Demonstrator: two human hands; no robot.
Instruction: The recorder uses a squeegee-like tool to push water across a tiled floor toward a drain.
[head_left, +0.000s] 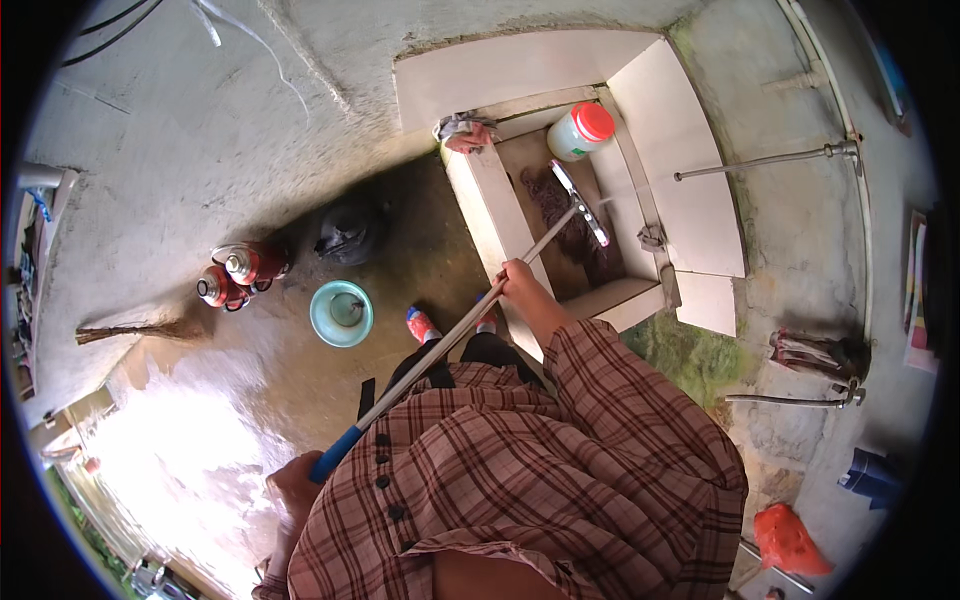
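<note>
My left hand (292, 484) is closed around the blue grip (335, 454) at the end of a mop's metal pole (435, 352). Higher on the pole, my right hand (521, 281) grips it above the near wall of a tiled wash basin (501, 206). The pole slants down into the basin, ending at the mop head's pale bar (579, 202). Dark, wet-looking mop strands (544, 199) spread over the basin floor beneath. From a metal tap pipe (757, 163) a thin water stream falls towards the bar.
A red-lidded plastic jar (581, 131) stands in the basin's far corner; cloths (466, 133) hang on its rim. Left on the floor are a teal washbasin (342, 313), a black bag (349, 234), red thermos flasks (251, 264) and a straw broom (142, 330). A red plastic bag (787, 538) lies lower right.
</note>
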